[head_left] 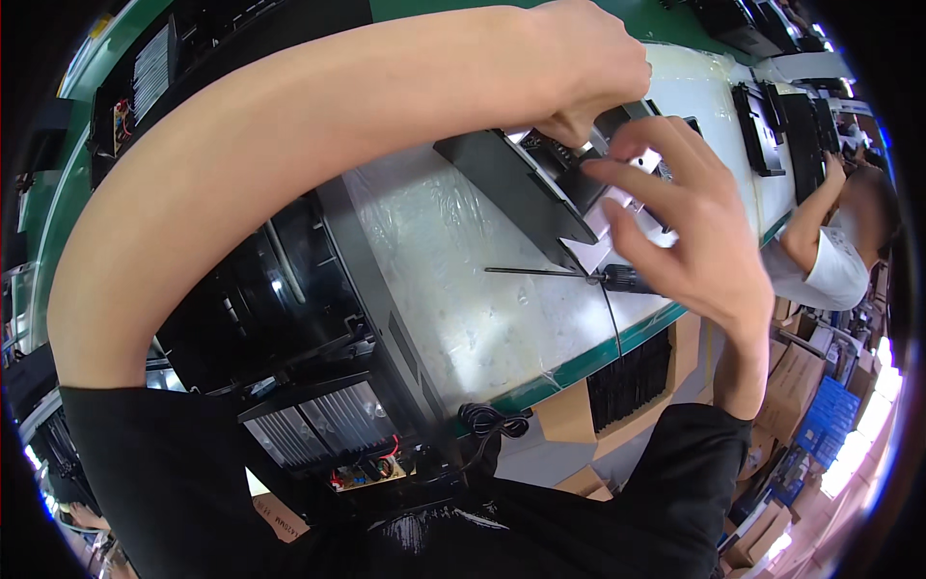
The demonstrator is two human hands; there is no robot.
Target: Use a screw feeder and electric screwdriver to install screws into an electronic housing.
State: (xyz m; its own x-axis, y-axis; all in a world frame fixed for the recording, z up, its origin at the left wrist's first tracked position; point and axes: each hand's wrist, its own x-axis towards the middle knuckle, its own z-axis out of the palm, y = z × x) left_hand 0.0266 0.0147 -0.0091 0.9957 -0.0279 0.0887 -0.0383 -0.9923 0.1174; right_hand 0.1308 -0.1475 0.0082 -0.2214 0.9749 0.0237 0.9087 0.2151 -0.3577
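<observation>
My left arm reaches across the bench, and my left hand (pixel 590 72) is closed at the top, its fingers curled over a dark metal housing (pixel 521 183). What those fingers grip is hidden. Opposite it, my right hand (pixel 696 217) hangs beside the housing with fingers bent and apart, nothing visible between them. Below that hand lies a black electric screwdriver (pixel 622 278), its long thin bit pointing left and the end of its handle partly covered. Small black and silver parts (pixel 555 154) show inside the housing between my hands.
A large black machine with ribbed metal plates (pixel 323 425) and exposed wiring stands at my left. Coiled black cable (pixel 494 420) hangs at the bench's green edge. A carton of dark strips (pixel 632 386) sits below. A co-worker (pixel 834 251) works at the right near black panels (pixel 759 128).
</observation>
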